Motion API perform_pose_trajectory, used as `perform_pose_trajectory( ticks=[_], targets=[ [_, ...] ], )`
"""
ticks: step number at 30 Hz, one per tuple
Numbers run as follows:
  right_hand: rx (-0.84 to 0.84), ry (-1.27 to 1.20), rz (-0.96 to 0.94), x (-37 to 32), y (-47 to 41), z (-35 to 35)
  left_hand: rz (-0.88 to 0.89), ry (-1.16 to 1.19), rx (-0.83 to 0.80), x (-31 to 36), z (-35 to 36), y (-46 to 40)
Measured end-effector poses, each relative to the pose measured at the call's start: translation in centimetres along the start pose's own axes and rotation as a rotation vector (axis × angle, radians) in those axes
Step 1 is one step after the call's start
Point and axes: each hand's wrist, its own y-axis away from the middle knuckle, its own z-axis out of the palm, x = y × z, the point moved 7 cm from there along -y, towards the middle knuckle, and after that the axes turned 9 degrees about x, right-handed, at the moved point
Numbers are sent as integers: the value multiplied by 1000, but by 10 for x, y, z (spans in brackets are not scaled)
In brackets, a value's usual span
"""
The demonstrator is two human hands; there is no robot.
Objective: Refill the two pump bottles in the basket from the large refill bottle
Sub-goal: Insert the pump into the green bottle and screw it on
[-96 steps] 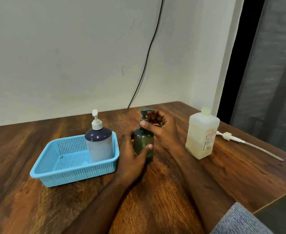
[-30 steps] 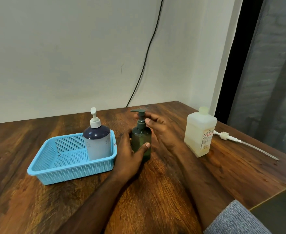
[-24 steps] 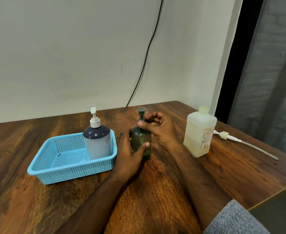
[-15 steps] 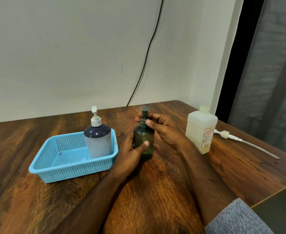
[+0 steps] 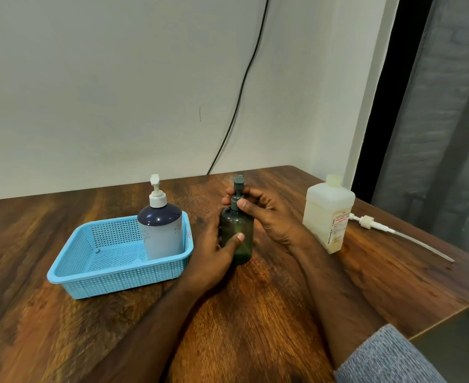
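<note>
A dark green pump bottle [image 5: 240,233] stands upright on the wooden table, just right of the blue basket [image 5: 111,268]. My left hand [image 5: 216,252] grips its body from the left, thumb across the front. My right hand [image 5: 263,208] pinches the collar under its green pump head [image 5: 238,183]. A second pump bottle [image 5: 161,230], navy-topped with a white pump, stands in the basket's right rear corner. The large translucent refill bottle [image 5: 328,214] stands upright to the right, capped, holding pale yellowish liquid.
A loose white pump with a long dip tube [image 5: 388,230] lies on the table [image 5: 255,313] behind and right of the refill bottle. The table's right edge runs diagonally at the lower right. A black cable [image 5: 239,100] hangs down the wall.
The green pump head has turned round in my right hand's fingers, its nozzle swinging from pointing left to pointing away. My left hand has kept hold of the bottle body.
</note>
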Motion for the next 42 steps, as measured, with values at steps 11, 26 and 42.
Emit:
perform_pose_trajectory(
  ticks=[11,26,42],
  targets=[
    [110,99,-34,-1,0,1,105,-234,189,0,-1,-2],
    [247,117,-81,6,3,-2,116,-306,156,-3,1,0],
    [204,507,46,10,9,-17,68,-236,160,-8,-4,-3]
  ],
)
